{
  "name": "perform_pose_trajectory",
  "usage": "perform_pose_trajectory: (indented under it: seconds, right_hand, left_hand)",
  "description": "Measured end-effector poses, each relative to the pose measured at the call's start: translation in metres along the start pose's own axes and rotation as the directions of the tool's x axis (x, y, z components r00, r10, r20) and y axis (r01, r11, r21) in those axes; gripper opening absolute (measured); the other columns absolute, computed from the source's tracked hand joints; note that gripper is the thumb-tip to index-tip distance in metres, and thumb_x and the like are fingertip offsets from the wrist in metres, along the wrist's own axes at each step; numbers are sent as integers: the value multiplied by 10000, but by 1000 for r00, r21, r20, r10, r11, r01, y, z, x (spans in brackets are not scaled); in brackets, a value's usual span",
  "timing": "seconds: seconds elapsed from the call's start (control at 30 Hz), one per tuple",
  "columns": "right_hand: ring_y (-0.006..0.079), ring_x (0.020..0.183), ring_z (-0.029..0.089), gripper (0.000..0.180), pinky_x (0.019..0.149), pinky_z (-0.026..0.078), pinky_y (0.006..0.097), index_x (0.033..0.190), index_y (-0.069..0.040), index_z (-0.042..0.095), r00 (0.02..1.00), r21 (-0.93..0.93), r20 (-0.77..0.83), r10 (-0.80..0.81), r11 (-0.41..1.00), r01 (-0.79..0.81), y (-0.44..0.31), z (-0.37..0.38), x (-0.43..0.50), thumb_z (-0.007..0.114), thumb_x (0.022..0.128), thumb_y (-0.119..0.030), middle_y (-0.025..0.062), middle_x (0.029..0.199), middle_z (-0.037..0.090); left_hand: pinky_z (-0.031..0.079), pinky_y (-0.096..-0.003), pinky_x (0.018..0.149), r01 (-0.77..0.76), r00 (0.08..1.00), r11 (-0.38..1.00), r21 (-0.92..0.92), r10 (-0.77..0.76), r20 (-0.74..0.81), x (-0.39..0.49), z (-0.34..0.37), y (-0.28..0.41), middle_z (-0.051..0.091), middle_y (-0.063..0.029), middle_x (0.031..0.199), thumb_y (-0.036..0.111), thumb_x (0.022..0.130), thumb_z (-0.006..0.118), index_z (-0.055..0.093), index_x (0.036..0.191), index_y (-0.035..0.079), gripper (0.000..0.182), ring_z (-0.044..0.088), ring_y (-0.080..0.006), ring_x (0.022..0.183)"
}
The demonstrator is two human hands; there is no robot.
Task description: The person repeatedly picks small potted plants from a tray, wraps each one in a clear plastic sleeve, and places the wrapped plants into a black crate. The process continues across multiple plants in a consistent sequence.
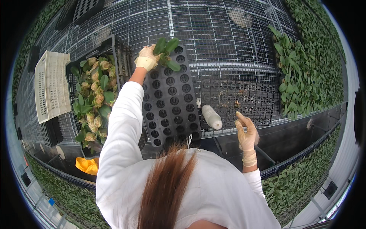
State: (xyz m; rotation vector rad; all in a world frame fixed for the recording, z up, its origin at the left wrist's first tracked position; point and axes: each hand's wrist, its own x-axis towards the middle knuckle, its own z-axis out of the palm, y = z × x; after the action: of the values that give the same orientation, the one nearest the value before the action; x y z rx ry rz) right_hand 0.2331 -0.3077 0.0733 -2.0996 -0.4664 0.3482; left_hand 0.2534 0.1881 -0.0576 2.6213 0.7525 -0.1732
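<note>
My left hand (147, 55), in a pale thin glove, reaches to the far end of a black plastic cell tray (168, 108). Its fingers close about a young broad-leaved plant (164, 54) over the far cells; the leaves hide the plant's base and the fingertips. Rows of round cells nearer my body hold no plants. To the right, my gloved right hand (247, 133) is raised with loosely curved fingers and nothing visible in it. Near it a whitish, rounded cylinder (212, 116) lies at the near edge of a second black tray (237, 97).
At left, a black crate (114, 54) holds several young plants (95, 94) with brownish root plugs. Beside it leans a cream plastic crate (54, 86). Dense potted plants (311, 71) cover the bench's right side. The bench top is wire mesh (211, 34). Something yellow (87, 165) hangs below.
</note>
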Motion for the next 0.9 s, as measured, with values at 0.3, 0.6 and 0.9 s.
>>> perform_pose_trajectory:
  seconds: [0.3,0.6,0.9]
  right_hand:
    - [112,792,591,314,795,483,247,1237,-21,692,999,-1,-29,-27,1000,27,-10,-4,-17,667,925,-19,34,873,635]
    - [295,1293,540,649,1079,442,417,1553,-60,339,970,298,31,-240,929,221,-79,65,14,628,1009,-264,197,1428,518]
    - [61,783,568,238,705,482,210,1205,0,626,979,673,-108,-176,711,202,-108,130,-22,613,1031,-163,53,1080,677]
  left_hand:
    - [478,-416,1046,19,998,996,87,-25,61,-8,-24,11,608,-170,1346,360,954,673,584,1392,147,496,548,-291,1279]
    - [562,-279,776,274,957,97,-957,71,281,-161,-107,28,695,-8,1051,173,952,720,634,1258,66,335,672,-138,900]
    - [512,-272,747,471,880,-55,-880,95,465,-297,-71,73,637,17,927,224,963,693,636,1264,94,333,606,-113,843]
